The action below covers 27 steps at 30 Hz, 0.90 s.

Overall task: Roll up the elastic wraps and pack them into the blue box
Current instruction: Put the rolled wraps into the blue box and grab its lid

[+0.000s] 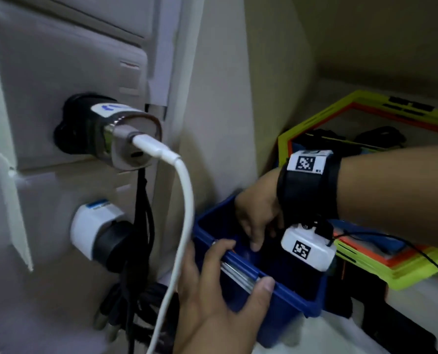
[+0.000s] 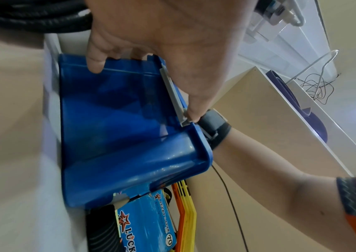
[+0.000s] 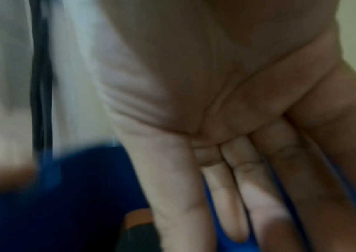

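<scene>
Your left hand [image 1: 220, 297] grips the near rim of the blue box [image 1: 284, 300], thumb laid along the top edge and a finger hooked over it further along, with a thin grey metal strip [image 1: 238, 273] running along that rim between them; the left wrist view shows the same hold, your palm [image 2: 172, 42] over the box's corner and a finger curled onto its wall [image 2: 116, 119]. Your right hand [image 1: 257, 213] reaches down into the box from above, fingers extended and held together, not closed on anything you can make out; in the right wrist view the straight fingers [image 3: 243, 187] point into the dark blue interior, where a black roll with an orange band [image 3: 138, 226] shows blurred below them, and whether your fingertips touch it I cannot tell. The two hands are close but apart, one on the rim, one inside. The box sits on a white surface right against the cream wall, just beside a stack of yellow and orange frames [image 1: 401, 267]. On the wall to the left, a grey charger [image 1: 126, 139] with a white cable [image 1: 184, 226] sits plugged in above a white and black plug [image 1: 98, 236], with black cords [image 1: 141, 226] hanging down between them
</scene>
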Each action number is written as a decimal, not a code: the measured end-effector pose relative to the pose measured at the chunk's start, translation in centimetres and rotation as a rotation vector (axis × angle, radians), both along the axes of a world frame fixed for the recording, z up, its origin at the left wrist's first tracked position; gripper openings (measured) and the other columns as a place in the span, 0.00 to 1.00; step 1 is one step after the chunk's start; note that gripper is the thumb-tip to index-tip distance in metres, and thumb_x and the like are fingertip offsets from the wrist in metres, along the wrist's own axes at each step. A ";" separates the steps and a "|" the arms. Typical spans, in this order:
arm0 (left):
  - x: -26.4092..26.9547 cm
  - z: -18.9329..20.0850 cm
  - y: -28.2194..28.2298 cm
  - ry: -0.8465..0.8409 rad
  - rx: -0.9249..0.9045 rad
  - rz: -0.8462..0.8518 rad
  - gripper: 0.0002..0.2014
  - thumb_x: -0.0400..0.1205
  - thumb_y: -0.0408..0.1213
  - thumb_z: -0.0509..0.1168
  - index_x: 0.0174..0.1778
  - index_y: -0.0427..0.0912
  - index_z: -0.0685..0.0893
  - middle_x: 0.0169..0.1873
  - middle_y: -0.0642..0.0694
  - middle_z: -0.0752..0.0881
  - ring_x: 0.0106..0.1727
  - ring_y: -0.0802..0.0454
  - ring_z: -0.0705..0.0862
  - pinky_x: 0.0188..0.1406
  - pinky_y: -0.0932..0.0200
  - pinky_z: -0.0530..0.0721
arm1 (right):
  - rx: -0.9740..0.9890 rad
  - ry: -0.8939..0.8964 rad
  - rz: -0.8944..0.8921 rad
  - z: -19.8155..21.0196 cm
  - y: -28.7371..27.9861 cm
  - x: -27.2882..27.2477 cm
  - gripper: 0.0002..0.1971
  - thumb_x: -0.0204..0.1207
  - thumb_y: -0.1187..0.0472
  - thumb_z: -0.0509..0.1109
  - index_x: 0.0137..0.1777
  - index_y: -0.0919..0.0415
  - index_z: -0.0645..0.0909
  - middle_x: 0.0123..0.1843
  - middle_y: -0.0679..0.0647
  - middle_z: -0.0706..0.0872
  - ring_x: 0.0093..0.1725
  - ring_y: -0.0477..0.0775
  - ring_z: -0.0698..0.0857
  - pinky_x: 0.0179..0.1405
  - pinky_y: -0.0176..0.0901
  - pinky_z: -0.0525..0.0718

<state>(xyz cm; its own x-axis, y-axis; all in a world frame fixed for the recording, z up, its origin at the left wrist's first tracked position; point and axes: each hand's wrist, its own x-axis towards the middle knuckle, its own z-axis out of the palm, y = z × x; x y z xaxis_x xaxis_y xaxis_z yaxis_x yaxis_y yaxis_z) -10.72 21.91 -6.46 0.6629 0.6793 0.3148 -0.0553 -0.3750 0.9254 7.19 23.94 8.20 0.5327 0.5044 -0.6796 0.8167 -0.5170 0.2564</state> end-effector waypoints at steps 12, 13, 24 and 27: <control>0.5 1.6 -1.1 0.009 0.041 0.076 0.19 0.69 0.72 0.61 0.53 0.74 0.70 0.70 0.58 0.66 0.67 0.51 0.78 0.68 0.46 0.78 | 0.312 -0.012 -0.313 6.0 -14.5 6.0 0.09 0.76 0.73 0.71 0.56 0.71 0.85 0.44 0.67 0.89 0.43 0.63 0.87 0.31 0.45 0.86; 0.7 1.7 -1.1 0.009 0.031 0.094 0.19 0.69 0.72 0.60 0.52 0.72 0.71 0.69 0.57 0.66 0.66 0.49 0.78 0.68 0.46 0.78 | 0.293 -0.001 -0.331 5.3 -15.5 6.4 0.10 0.76 0.72 0.71 0.56 0.71 0.85 0.42 0.65 0.89 0.40 0.61 0.87 0.30 0.43 0.86; 3.2 1.1 -0.3 -0.198 -0.213 0.172 0.39 0.80 0.51 0.71 0.83 0.63 0.56 0.72 0.52 0.77 0.67 0.54 0.81 0.76 0.48 0.75 | 0.417 0.086 -0.305 -6.3 -19.2 6.5 0.22 0.69 0.53 0.82 0.62 0.59 0.86 0.55 0.55 0.90 0.54 0.58 0.89 0.47 0.52 0.92; 3.2 0.9 -0.3 -0.208 -0.238 0.170 0.39 0.80 0.52 0.71 0.82 0.66 0.55 0.72 0.54 0.78 0.67 0.56 0.81 0.75 0.52 0.75 | 0.443 0.128 -0.333 -7.6 -19.3 6.2 0.24 0.66 0.54 0.84 0.61 0.57 0.84 0.52 0.52 0.91 0.48 0.54 0.90 0.41 0.46 0.91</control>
